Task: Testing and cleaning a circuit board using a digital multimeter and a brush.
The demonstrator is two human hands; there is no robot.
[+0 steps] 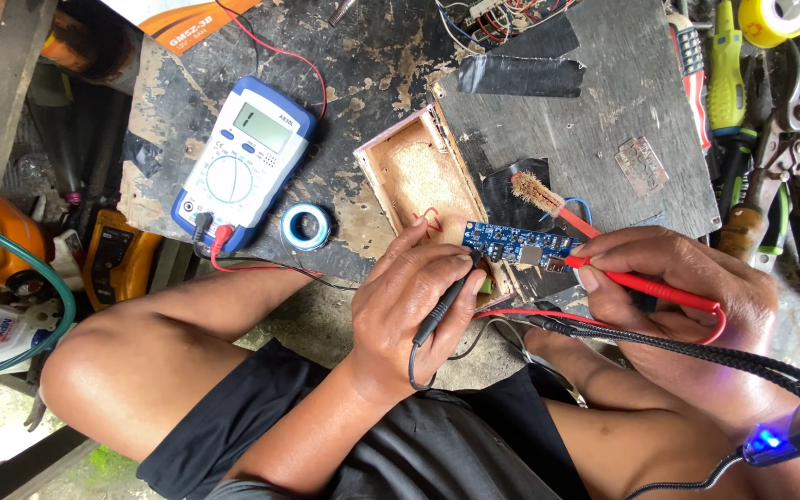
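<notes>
Hands grip probes — left hand (416,301) black probe (444,309), right hand (673,278) red probe (645,285) — on blue circuit board (518,245).

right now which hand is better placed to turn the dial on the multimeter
Left, probably. The left hand, holding the black probe, is on the same side as the multimeter; the right hand with the red probe sits beyond the blue circuit board.

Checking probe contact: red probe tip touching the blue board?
Touching. Head view shows the red probe tip meeting the right end of the blue board, no gap visible.
</notes>
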